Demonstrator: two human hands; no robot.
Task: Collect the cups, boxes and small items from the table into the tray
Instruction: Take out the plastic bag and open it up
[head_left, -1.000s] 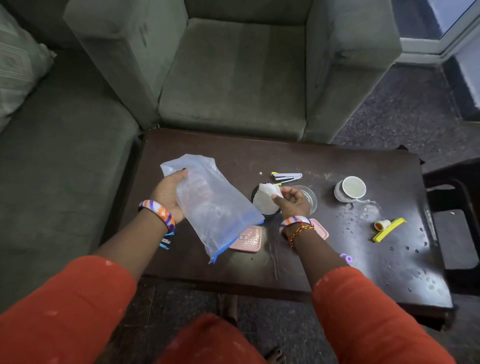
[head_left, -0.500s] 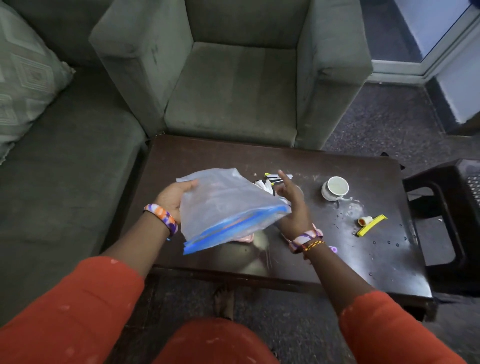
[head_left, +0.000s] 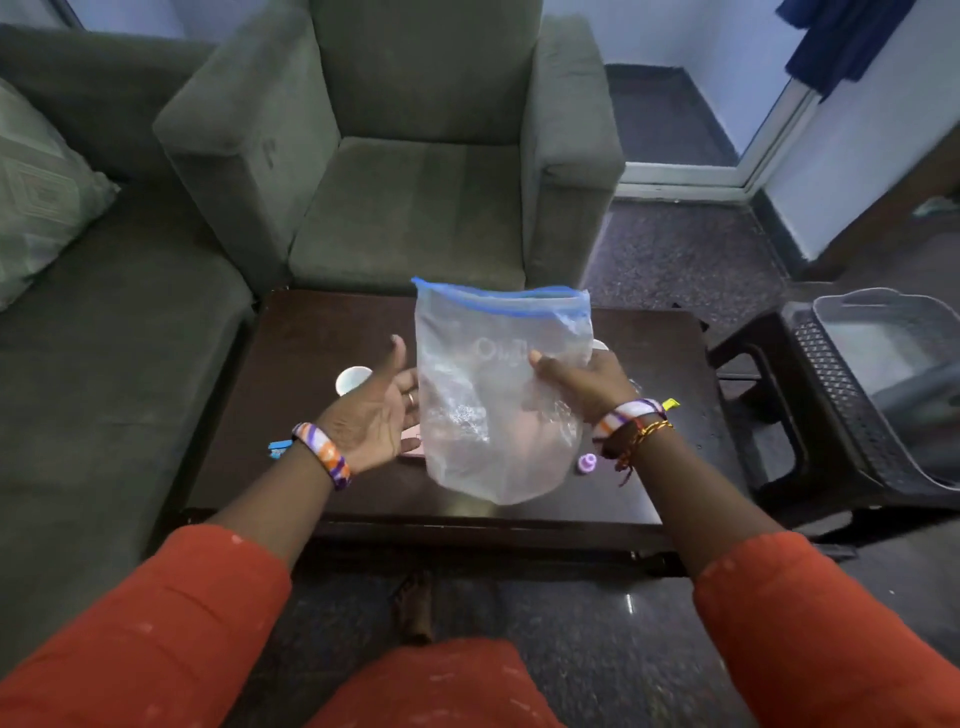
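Note:
My right hand (head_left: 582, 382) grips a clear zip bag (head_left: 493, 415) by its right side and holds it upright over the dark table (head_left: 322, 332), blue zip strip on top. My left hand (head_left: 374, 415) is open, palm toward the bag, fingertips at its left edge. On the table lie a small white cup (head_left: 353, 379), a blue clip (head_left: 278, 448), a purple cap (head_left: 587, 462) and a yellow clip (head_left: 670, 402). A pink box (head_left: 410, 449) shows partly behind the bag. The grey tray (head_left: 883, 306) stands at the right.
The tray rests on a dark plastic stool (head_left: 769, 395) right of the table. A green armchair (head_left: 415, 208) stands behind the table and a green sofa (head_left: 104, 364) with a cushion along its left. My knees in red are at the near edge.
The bag passed from my left hand to my right and turned upright, zip on top. My left hand let go and opened. The view tilted up and brought the tray in.

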